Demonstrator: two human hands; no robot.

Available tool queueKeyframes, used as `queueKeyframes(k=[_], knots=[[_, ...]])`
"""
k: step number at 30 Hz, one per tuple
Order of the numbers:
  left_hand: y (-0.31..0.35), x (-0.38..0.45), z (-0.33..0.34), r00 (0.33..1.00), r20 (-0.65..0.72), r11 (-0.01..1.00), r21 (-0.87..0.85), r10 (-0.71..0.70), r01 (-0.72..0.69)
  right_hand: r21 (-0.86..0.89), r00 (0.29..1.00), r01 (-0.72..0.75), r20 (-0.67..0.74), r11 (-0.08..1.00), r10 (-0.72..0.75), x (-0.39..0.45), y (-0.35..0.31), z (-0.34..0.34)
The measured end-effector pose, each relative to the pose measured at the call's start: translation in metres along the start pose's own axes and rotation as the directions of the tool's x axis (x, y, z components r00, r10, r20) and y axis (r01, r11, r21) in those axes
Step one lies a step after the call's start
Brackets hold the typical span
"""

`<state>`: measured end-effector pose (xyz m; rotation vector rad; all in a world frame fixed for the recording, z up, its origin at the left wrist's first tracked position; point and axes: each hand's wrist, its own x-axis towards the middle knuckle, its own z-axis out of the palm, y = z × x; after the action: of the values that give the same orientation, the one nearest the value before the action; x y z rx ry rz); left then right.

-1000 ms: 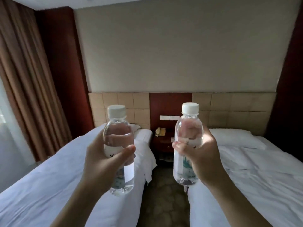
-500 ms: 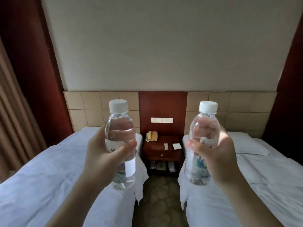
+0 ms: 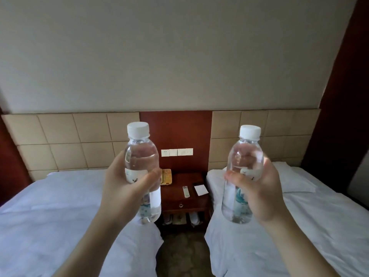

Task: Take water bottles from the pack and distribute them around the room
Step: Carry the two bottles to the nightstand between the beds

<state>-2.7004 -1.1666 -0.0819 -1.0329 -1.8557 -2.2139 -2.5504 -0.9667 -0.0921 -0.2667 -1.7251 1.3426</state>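
The left hand (image 3: 127,188) is curled around the middle of the left bottle (image 3: 142,172), with the thumb lying across the label, and the bottle stands upright in the air over the near edge of the left bed (image 3: 50,206). Its white cap is on, so a spill is not likely, but the plastic is smooth and full of water, and if the grip becomes loose the bottle can slide down and fall on the floor between the beds. In the middle, far from the person, stands the nightstand (image 3: 184,200), which seems the natural place for the bottles. Its top already carries a yellow phone (image 3: 166,176), a remote (image 3: 186,191) and a white card (image 3: 201,189), lying close to each other. I think a bottle put down without care could knock the remote or stand half on the card and tip over. The right hand (image 3: 259,190) is closed around the right bottle (image 3: 242,174) in the same way, fingers wrapped behind and the thumb in front, upright above the near edge of the right bed (image 3: 299,226). With both hands full, there is no free hand to clear space on the nightstand, and a bottle left on the soft bed would probably roll. The pack is not visible here.
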Motion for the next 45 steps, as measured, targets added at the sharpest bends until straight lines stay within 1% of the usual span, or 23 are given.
queueKeyframes(k=[7,11,15,17,23,27,32,36,39,43,45], knots=[[-0.107,0.12,0.054,1.0,-0.003,0.999,0.02,-0.028,0.029,0.044,0.999,-0.032,-0.021,0.999,0.033,0.135,0.113,0.014],[-0.169,0.193,0.092,0.999,-0.013,0.998,0.045,-0.049,0.049,0.064,0.999,-0.048,0.008,0.997,0.048,0.222,0.176,0.021],[-0.225,0.26,0.116,0.997,-0.018,0.993,0.089,-0.079,0.08,0.062,0.996,-0.078,0.041,0.995,0.075,0.304,0.231,0.036],[-0.251,0.293,0.124,0.995,-0.032,0.989,0.106,-0.096,0.099,0.054,0.995,-0.088,0.058,0.995,0.085,0.342,0.255,0.047],[-0.345,0.39,0.131,0.991,0.02,0.983,0.134,-0.132,0.128,0.024,0.987,-0.142,0.079,0.99,0.14,0.439,0.344,0.092],[-0.419,0.461,0.132,0.986,0.048,0.981,0.118,-0.162,0.156,0.006,0.981,-0.18,0.074,0.984,0.179,0.498,0.405,0.129],[-0.499,0.532,0.147,0.977,0.078,0.975,0.125,-0.197,0.186,-0.025,0.966,-0.245,0.084,0.969,0.246,0.558,0.485,0.154],[-0.569,0.572,0.165,0.957,0.112,0.961,0.105,-0.268,0.257,-0.035,0.942,-0.315,0.113,0.949,0.317,0.595,0.555,0.165],[-0.628,0.59,0.185,0.934,0.134,0.942,0.103,-0.331,0.319,0.007,0.913,-0.395,0.113,0.919,0.392,0.616,0.619,0.167],[-0.72,0.597,0.21,0.87,0.166,0.88,0.196,-0.464,0.432,-0.02,0.851,-0.499,0.173,0.866,0.495,0.632,0.721,0.163],[-0.764,0.594,0.221,0.86,0.135,0.855,0.26,-0.492,0.448,-0.04,0.808,-0.561,0.189,0.827,0.558,0.632,0.777,0.162]])
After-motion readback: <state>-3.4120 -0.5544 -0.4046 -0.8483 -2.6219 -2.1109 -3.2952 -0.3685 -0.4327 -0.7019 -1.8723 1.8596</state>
